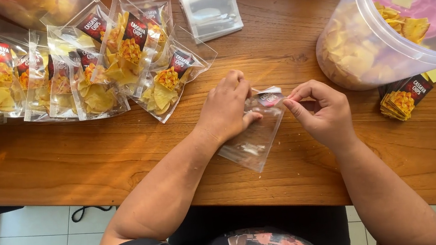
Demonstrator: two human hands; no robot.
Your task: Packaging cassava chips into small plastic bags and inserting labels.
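1. Pinching at the top edge, we hold a small clear plastic bag [255,134] with both hands: our left hand [225,107] lies over its upper left part with the fingers curled onto the film, and our right hand [323,112] has thumb and fingertips closed on the bag's mouth, where a small dark label card [270,98] sits.
2. That bag lies flat on the wooden table [284,31], between our hands, near the front edge; it looks almost empty, only crumbs showing.
3. We judge it very light, limp and slick; the film would crease or slide easily, so the top rim beside the label is the sensible place to grip, with the other hand pressing it flat.
4. To the upper left lies a heap of filled bags [83,67], each holding yellow chips and a dark label.
5. A stack of empty clear bags [209,7] rests at the far edge.
6. On the right a big clear plastic tub [383,24] holds loose yellow chips; they look brittle.
7. Just beside the tub's base sits a small pile of spare label cards [404,97].
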